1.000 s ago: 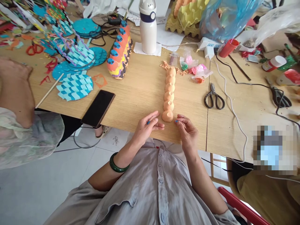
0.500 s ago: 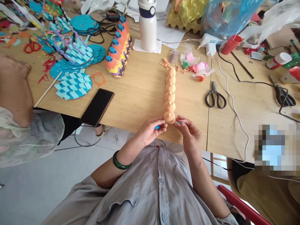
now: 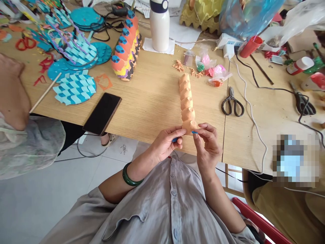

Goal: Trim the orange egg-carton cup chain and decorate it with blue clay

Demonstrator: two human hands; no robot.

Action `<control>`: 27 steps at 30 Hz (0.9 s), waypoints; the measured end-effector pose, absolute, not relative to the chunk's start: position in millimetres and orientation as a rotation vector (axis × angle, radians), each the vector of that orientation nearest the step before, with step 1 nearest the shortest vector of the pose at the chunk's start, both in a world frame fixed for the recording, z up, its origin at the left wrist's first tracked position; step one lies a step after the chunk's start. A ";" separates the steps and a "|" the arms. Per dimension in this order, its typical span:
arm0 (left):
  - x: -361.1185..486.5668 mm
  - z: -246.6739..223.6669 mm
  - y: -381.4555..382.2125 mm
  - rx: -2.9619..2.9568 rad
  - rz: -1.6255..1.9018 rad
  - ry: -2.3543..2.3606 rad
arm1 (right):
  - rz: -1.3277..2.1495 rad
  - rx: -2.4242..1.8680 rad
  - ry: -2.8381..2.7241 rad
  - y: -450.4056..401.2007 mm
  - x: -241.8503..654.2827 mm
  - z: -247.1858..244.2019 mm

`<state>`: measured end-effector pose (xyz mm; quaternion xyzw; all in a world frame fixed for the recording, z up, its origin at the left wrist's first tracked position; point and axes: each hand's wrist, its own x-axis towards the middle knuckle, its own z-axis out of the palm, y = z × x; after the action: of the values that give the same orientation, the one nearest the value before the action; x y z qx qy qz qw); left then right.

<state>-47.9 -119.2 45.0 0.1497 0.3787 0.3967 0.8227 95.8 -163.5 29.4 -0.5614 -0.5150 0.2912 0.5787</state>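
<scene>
A strip of egg-carton cups coated in orange clay (image 3: 187, 102) lies on the table, its near end at my hands. My left hand (image 3: 169, 142) has its fingers curled around a lump of blue clay (image 3: 174, 139), while its thumb and index finger touch the left side of the near cup. My right hand (image 3: 208, 147) pinches a small bit of blue clay (image 3: 194, 132) against the right front of that same cup. Further left stands a finished-looking strip with orange, yellow, purple and black bands and blue spots (image 3: 127, 47).
A phone (image 3: 102, 113) lies left of my hands and black-handled scissors (image 3: 232, 102) lie to the right. Clay packets (image 3: 214, 70), a white bottle (image 3: 159, 30) and cables (image 3: 250, 115) are beyond. Another person's arm (image 3: 12, 91) rests at left.
The near end of the orange strip has shifted right and now slants. My right hand's blue bit has come against the near cup. My left hand has moved slightly right with the strip.
</scene>
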 end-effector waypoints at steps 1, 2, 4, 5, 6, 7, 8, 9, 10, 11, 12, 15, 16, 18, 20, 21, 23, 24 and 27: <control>-47.7 46.8 -120.0 0.319 0.848 0.799 | 0.678 -1.305 -1.209 -163.2 95.2 29.6; -47.5 48.6 -120.9 0.319 0.850 0.797 | 0.673 -1.297 -1.215 -163.0 94.6 30.0; -47.2 52.2 -122.2 0.314 0.853 0.805 | 0.658 -1.285 -1.228 -163.0 93.8 31.6; -47.1 53.8 -122.7 0.311 0.849 0.812 | 0.648 -1.284 -1.235 -163.1 93.6 32.7; -47.1 55.1 -123.0 0.311 0.844 0.818 | 0.634 -1.286 -1.239 -163.4 93.5 34.1; -47.2 56.1 -123.0 0.312 0.837 0.823 | 0.620 -1.289 -1.237 -163.7 93.6 35.7; -47.4 56.6 -123.0 0.315 0.833 0.828 | 0.606 -1.292 -1.225 -164.0 93.8 37.2; -47.7 56.7 -122.8 0.320 0.830 0.835 | 0.592 -1.298 -1.205 -164.2 94.3 38.7; -48.1 56.2 -122.5 0.327 0.832 0.842 | 0.579 -1.312 -1.177 -164.3 95.0 39.9; -48.5 55.2 -122.3 0.333 0.842 0.847 | 0.570 -1.333 -1.136 -164.0 96.0 40.7; -49.0 53.4 -122.2 0.339 0.855 0.851 | 0.581 -1.361 -1.088 -163.5 97.1 41.0; -51.8 44.3 -122.5 0.377 0.884 0.864 | 0.757 -1.430 -0.911 -159.7 101.0 39.4; -53.3 40.1 -122.8 0.405 0.885 0.878 | 0.850 -1.431 -0.862 -158.1 102.2 38.1; -57.2 31.4 -123.3 0.493 0.880 0.932 | 1.006 -1.406 -0.794 -154.8 104.2 34.5; -62.0 24.1 -123.4 0.627 0.869 1.014 | 1.095 -1.365 -0.752 -152.4 105.8 30.2; -64.5 21.7 -123.2 0.710 0.860 1.064 | 1.127 -1.345 -0.738 -151.6 106.5 27.9; -69.7 19.8 -122.2 0.892 0.837 1.176 | 1.179 -1.323 -0.723 -150.6 107.6 23.3; -72.2 20.2 -121.4 0.980 0.820 1.230 | 1.194 -1.324 -0.722 -150.1 108.0 21.2; -79.5 23.1 -118.5 1.177 0.774 1.345 | 1.210 -1.320 -0.697 -148.2 108.8 16.6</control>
<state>-79.5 -118.5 23.1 0.4998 0.5710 0.3288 0.5622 108.8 -148.2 16.6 -0.5629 -0.2974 0.5161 0.5729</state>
